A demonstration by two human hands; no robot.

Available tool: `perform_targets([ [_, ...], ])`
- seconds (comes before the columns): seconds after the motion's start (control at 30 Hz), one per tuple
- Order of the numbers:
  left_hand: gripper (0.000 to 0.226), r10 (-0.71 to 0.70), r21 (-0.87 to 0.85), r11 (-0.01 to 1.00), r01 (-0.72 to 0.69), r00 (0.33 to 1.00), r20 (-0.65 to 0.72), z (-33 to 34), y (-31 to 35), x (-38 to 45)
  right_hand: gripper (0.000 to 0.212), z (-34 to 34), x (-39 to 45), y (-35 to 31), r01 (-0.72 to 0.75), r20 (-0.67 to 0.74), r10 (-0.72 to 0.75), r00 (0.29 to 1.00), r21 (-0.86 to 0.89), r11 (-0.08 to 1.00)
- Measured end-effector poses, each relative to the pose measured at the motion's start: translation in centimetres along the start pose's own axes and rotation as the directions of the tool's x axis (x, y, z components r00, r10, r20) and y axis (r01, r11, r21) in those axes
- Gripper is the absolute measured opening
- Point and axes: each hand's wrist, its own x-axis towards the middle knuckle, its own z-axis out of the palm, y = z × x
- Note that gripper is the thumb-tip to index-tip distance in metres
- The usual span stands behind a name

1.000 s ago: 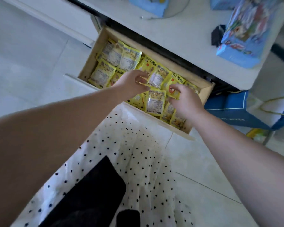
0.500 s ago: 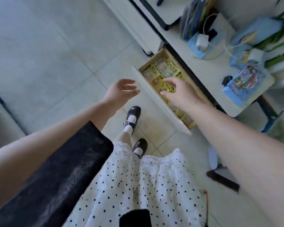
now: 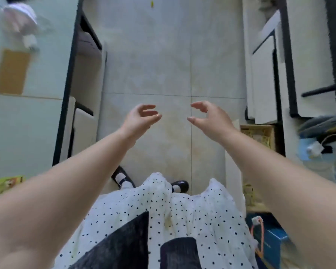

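Left hand [image 3: 140, 121] and right hand [image 3: 209, 119] both empty, fingers loosely curled, apart, left of the open drawer [image 3: 257, 126]. Yellow packets [image 3: 265, 139] lie inside the drawer. Best: face drawer squarely, reach in, pinch one packet cleanly.

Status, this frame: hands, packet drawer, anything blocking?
Both empty: left hand, right hand open above floor tiles. Open drawer of yellow packets at right, untouched. Nothing blocking seen.
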Motion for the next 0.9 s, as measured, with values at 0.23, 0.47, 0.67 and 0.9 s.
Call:
perform_targets([
  [0.23,0.034,-0.059,-0.187,0.982,0.008,0.962,-0.268,-18.8,-5.6,-2.6,0.044,12.1,4.1,-15.7,0.209,0.189,-0.179,0.966,-0.151,0.966],
  [0.47,0.023,-0.260,-0.400,0.915,0.048,0.829,-0.496,-35.0,-15.5,-5.4,0.044,25.8,6.3,-29.5,0.434,0.457,-0.275,0.846,-0.290,0.853],
  [0.67,0.025,-0.485,-0.642,0.767,-0.006,0.649,-0.586,-40.5,-22.6,-9.6,0.040,35.1,6.3,-36.7,0.623,0.651,-0.300,0.697,-0.343,0.703],
  [0.9,0.024,-0.702,-0.809,0.576,-0.115,0.437,-0.562,-42.2,-28.9,-12.0,0.035,44.8,6.8,-40.6,0.780,0.838,-0.234,0.493,-0.307,0.546],
])
